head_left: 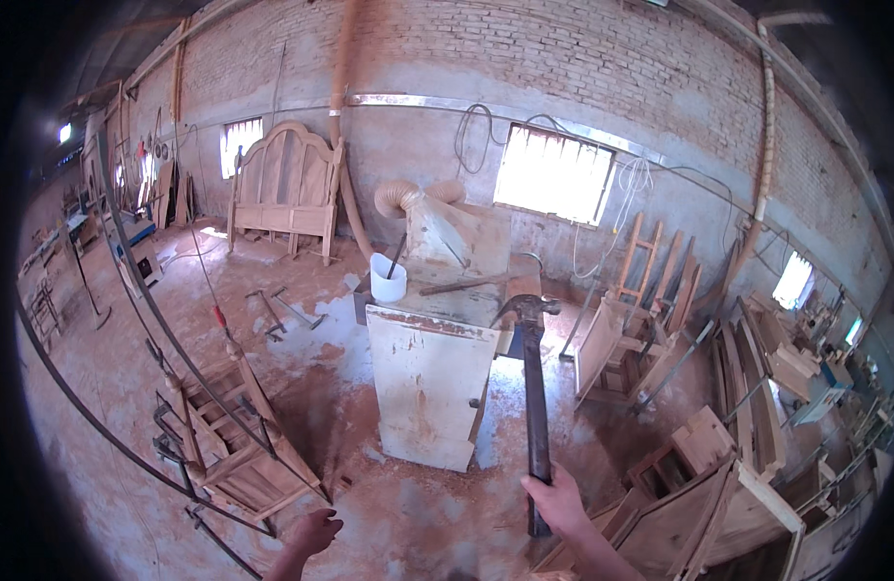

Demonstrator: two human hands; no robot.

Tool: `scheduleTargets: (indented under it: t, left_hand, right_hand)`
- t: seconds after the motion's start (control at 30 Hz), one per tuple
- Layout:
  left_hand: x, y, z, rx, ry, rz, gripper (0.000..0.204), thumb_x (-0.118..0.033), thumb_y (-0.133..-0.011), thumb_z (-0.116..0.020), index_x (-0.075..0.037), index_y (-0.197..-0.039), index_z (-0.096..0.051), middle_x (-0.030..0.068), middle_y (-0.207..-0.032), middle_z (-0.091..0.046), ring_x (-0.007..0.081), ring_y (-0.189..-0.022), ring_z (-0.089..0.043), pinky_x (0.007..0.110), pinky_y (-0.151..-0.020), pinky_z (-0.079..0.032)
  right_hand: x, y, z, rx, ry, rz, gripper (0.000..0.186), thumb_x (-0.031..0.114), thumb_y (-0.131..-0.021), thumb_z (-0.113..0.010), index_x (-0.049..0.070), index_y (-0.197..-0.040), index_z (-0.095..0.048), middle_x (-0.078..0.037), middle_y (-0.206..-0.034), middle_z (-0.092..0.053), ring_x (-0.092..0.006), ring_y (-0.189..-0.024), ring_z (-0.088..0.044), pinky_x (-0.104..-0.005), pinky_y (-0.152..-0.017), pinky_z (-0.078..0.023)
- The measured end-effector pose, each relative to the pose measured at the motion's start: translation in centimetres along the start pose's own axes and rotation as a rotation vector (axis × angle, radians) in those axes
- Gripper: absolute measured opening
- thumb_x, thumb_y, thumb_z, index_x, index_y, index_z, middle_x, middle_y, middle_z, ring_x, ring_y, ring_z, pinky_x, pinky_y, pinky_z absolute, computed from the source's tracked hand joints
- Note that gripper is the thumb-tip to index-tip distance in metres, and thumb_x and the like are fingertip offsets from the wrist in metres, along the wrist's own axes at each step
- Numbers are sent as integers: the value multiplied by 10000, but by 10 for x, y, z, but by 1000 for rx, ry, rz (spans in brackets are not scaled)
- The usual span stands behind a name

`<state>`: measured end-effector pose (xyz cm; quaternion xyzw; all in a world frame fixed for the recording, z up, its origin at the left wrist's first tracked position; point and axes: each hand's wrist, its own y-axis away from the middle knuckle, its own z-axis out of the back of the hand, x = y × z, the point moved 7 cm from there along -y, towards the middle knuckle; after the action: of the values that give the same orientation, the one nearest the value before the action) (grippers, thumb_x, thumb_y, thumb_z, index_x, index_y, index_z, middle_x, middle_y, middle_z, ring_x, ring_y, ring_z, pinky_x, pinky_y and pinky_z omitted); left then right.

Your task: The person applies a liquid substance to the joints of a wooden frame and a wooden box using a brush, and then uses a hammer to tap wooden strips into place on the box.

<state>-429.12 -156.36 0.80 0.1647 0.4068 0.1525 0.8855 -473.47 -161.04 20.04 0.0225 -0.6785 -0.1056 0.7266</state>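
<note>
My right hand (560,501) is closed round the dark handle of a claw hammer (535,387), which points upward with its metal head at the top. Behind the hammer head stands a white, worn cabinet-like machine (429,387) with a dusty top. My left hand (314,532) hangs low at the front, loosely curled with the fingertips a little apart and nothing seen in it. Just beyond it lies a wooden furniture frame (239,436) with clamps around it.
On the machine sit a white tub (388,281) with a stick in it and a wooden strip (463,284). A carved wooden headboard (285,194) leans on the back wall. Wooden panels (732,523) and a small cabinet frame (611,344) stand to the right. Metal clamps (290,308) lie on the floor.
</note>
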Motion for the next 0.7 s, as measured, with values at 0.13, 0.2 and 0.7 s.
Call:
scheduleTargets:
  t: [0.13,0.2,0.7]
  left_hand:
    - [-41,-32,42,-106,10,-57,380,-332,-873,-658,-19,-1086,-685,180,-847,-706,275,-776,-706,406,-719,-539]
    - [-85,-55,75,-208,21,-274,294,-177,-901,-630,17,-1121,-653,90,-765,-693,152,-666,-672,299,-612,-534]
    - [-371,-255,220,-626,-22,-477,320,-305,-937,-590,-5,-1029,-657,233,-812,-667,421,-806,-657,466,-710,-512]
  right_hand:
    - [17,-92,-37,26,63,-41,240,224,-897,-651,4,-844,-572,-46,-642,-581,-154,-519,-588,-330,-476,-466]
    - [26,-150,-52,33,86,-31,266,243,-894,-648,0,-814,-574,-56,-645,-594,-160,-508,-599,-333,-469,-468]
    - [44,-387,-104,57,311,182,449,317,-918,-626,-79,-1115,-552,-116,-833,-657,-202,-672,-655,-322,-569,-517]
